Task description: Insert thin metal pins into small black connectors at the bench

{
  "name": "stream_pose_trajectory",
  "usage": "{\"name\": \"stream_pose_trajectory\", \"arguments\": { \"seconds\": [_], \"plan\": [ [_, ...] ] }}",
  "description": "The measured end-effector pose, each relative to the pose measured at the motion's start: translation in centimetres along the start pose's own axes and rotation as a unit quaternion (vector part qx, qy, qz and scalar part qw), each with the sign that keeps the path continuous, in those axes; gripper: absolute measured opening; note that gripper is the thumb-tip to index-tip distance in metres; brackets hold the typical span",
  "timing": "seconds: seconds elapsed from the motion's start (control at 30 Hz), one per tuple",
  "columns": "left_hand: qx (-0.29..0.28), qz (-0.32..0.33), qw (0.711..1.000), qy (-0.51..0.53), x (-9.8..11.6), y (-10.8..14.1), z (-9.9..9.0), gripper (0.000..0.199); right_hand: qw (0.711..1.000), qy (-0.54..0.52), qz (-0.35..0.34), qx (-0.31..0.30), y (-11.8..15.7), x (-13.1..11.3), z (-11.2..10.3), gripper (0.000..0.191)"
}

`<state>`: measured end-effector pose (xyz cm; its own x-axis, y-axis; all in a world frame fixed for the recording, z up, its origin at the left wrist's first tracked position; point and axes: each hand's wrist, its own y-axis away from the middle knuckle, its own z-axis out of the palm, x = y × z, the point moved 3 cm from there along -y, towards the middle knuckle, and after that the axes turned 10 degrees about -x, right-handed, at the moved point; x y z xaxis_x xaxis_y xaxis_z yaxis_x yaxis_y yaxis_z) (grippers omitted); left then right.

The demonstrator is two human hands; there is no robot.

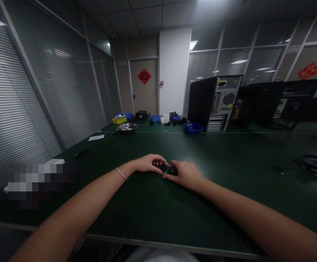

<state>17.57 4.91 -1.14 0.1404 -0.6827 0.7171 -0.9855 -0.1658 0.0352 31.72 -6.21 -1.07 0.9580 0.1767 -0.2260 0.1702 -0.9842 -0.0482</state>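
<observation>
Both hands meet low over the middle of the green table [136, 203]. Between them is a small dark object [165, 168] with a thin pale line, a touch of red and a greenish spot; its kind I cannot make out. My left hand [148, 163] has its fingers curled round the object's left end, thumb at the near side. From the right, my right hand [185, 174] closes over the other end with thumb and fingers. Much of the object is hidden by the fingers.
At the back left are a metal bowl [127, 127] and a yellow bin [119, 119]. A blue bin [193, 128] sits before a black computer tower [202, 103]. Black cables [315, 165] lie at right. A dark tool-like thing [81, 153] and white paper [96, 138] lie at left.
</observation>
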Motion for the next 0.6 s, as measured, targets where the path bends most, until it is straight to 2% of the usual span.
{"name": "stream_pose_trajectory", "arguments": {
  "seconds": [0.17,0.33,0.6],
  "plan": [
    [0.015,0.008,0.994,0.107,-0.8,-0.4,0.2,0.053,1.000,0.011,0.019,-0.001,-0.2,-0.5,0.2,0.032],
    [0.026,0.003,0.987,0.160,-0.9,-0.2,0.3,0.052,0.999,-0.015,0.036,-0.010,-0.5,0.2,0.5,0.029],
    [0.032,-0.007,0.984,0.173,-0.5,-0.1,0.4,0.051,0.998,-0.030,0.058,0.004,-0.5,0.5,0.5,0.042]
  ]
}}
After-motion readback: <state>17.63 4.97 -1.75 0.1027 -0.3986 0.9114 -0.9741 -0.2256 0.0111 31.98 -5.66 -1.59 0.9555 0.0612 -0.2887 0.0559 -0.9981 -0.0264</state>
